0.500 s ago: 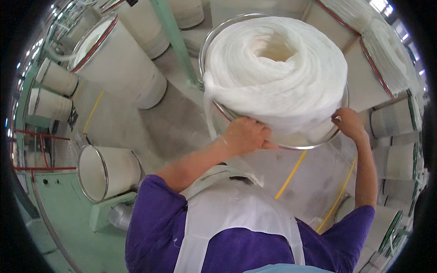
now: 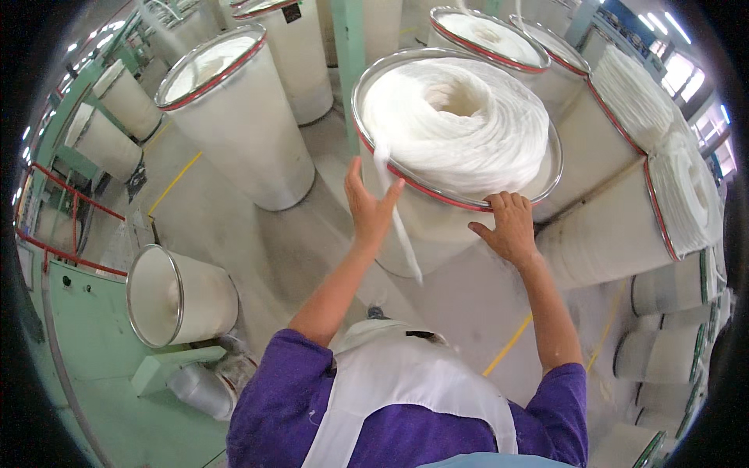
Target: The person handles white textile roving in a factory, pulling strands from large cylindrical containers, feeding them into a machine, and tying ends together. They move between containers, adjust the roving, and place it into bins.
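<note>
Both open grips, left hand (image 2: 369, 204) and right hand (image 2: 511, 228), on white sliver can (image 2: 456, 199).

Both hands (image 2: 370, 207) (image 2: 511, 228) seemingly press the fibre-filled can (image 2: 437, 222).

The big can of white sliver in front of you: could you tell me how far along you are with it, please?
Done: the can is heaped with coiled white sliver above its rim. In hand: the left hand is open against the can's side by a loose sliver end hanging over the rim, and the right hand rests flat just under the rim. Left: the can stands on the floor among other cans, and the end hangs loose.
</note>
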A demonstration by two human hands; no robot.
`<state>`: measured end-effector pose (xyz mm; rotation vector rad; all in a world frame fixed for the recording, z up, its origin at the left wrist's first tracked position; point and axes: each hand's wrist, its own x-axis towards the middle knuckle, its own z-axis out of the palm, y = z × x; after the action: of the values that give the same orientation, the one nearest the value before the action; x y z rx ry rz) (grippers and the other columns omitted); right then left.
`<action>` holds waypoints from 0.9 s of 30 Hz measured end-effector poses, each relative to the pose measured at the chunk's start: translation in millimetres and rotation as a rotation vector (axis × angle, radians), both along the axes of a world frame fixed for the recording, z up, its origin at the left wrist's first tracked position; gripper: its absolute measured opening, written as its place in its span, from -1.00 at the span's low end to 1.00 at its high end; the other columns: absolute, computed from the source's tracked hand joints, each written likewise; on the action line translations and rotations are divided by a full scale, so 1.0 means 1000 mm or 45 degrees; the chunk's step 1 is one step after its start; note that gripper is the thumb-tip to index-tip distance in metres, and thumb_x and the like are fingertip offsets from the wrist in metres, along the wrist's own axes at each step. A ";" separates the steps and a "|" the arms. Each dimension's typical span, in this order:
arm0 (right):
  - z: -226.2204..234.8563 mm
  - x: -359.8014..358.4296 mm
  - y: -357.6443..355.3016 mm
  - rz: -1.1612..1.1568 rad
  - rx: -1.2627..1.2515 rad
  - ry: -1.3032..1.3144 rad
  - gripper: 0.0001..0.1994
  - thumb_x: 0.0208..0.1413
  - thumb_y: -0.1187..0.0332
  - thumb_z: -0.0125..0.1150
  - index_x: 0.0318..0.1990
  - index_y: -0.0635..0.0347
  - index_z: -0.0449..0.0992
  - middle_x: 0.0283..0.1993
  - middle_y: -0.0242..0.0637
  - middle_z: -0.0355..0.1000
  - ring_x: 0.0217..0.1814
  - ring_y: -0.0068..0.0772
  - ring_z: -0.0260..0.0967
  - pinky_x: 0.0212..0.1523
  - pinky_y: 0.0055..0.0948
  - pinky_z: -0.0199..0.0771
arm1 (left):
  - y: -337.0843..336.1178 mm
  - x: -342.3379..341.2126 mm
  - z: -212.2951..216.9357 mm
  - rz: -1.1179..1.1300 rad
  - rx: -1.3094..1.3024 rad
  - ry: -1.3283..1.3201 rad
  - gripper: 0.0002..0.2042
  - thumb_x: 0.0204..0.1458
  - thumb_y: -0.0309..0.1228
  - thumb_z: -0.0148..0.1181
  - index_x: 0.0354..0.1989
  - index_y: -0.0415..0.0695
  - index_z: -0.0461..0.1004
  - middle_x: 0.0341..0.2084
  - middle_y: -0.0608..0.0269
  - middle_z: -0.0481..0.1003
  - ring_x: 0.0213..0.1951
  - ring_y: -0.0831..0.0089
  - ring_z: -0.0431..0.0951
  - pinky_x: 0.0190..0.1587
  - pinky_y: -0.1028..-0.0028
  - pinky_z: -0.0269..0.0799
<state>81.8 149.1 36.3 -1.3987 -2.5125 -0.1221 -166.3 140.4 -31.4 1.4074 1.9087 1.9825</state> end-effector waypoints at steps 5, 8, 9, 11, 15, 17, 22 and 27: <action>-0.009 -0.045 0.058 0.119 0.234 0.101 -0.57 -0.15 0.10 0.35 -0.19 0.15 0.41 -0.24 -0.23 0.34 -0.11 -0.15 0.25 -0.01 -0.18 0.14 | 0.068 -0.065 -0.030 -0.576 -0.530 -0.678 -0.28 -0.06 -0.04 0.31 0.15 -0.29 0.22 0.00 0.05 0.37 0.04 0.27 0.36 0.11 0.27 0.22; -0.016 -0.054 0.062 0.082 0.192 0.104 -0.66 -0.11 0.14 0.31 -0.28 0.18 0.42 -0.29 -0.20 0.34 -0.12 -0.10 0.26 0.01 -0.12 0.13 | 0.062 -0.094 -0.035 -0.805 -0.617 -0.830 -0.56 -0.04 0.01 0.27 -0.33 -0.20 0.44 -0.49 0.26 0.48 -0.42 0.43 0.45 -0.25 0.34 0.37; -0.018 -0.053 0.055 0.056 0.110 0.152 -0.66 -0.11 0.17 0.32 -0.26 0.17 0.43 -0.27 -0.20 0.35 -0.10 -0.08 0.26 0.04 -0.09 0.11 | 0.052 -0.098 -0.033 -0.654 -0.725 -0.606 -0.56 0.05 0.04 0.16 -0.46 -0.17 0.39 -0.64 0.33 0.42 -0.53 0.52 0.41 -0.42 0.45 0.34; -0.016 -0.046 0.043 0.088 0.188 0.329 -0.60 -0.17 0.18 0.36 -0.20 0.18 0.42 -0.24 -0.14 0.33 -0.05 -0.02 0.23 0.07 -0.05 0.09 | 0.035 -0.102 -0.022 -0.731 -0.719 -0.722 -0.63 0.16 -0.12 0.05 -0.51 -0.16 0.49 -0.70 0.36 0.39 -0.57 0.58 0.38 -0.47 0.50 0.30; -0.013 -0.046 0.044 0.123 0.106 0.341 -0.53 -0.23 0.18 0.35 -0.16 0.23 0.42 -0.20 -0.09 0.34 -0.02 0.04 0.21 0.12 -0.07 0.02 | -0.021 -0.114 0.013 -0.874 -0.642 -0.708 -0.68 0.21 -0.19 -0.02 -0.10 -0.20 0.45 -0.68 0.41 0.37 -0.62 0.62 0.37 -0.50 0.53 0.30; -0.012 -0.054 0.047 0.279 0.045 0.566 -0.51 -0.21 0.29 0.35 -0.08 0.28 0.40 -0.13 -0.04 0.31 -0.01 0.06 0.22 0.10 -0.08 0.12 | -0.048 -0.120 0.035 -0.795 -0.653 -0.580 -0.69 0.22 -0.18 -0.04 -0.17 -0.20 0.45 -0.68 0.41 0.37 -0.61 0.62 0.37 -0.52 0.52 0.29; 0.020 -0.117 0.033 0.834 -0.120 0.887 -0.43 -0.17 0.23 0.33 0.03 0.28 0.35 0.00 0.04 0.30 0.12 0.08 0.19 0.18 0.00 0.05 | -0.092 -0.102 0.080 -0.669 -0.775 -0.061 -0.67 0.21 -0.14 -0.04 -0.31 -0.20 0.41 -0.68 0.38 0.39 -0.61 0.59 0.36 -0.53 0.49 0.28; 0.059 -0.200 0.004 1.373 -0.181 0.358 -0.34 -0.16 0.04 0.35 0.08 0.23 0.35 -0.18 -0.11 0.45 0.01 -0.04 0.36 0.33 0.03 -0.13 | -0.151 -0.092 0.120 -0.661 -1.030 0.041 -0.65 0.18 -0.11 0.00 -0.21 -0.20 0.42 -0.60 0.32 0.42 -0.52 0.52 0.40 -0.44 0.44 0.31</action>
<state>-118.6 152.7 95.6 0.0566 -2.6727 0.4273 -258.7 -10.4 88.3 1.4451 1.7702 0.8152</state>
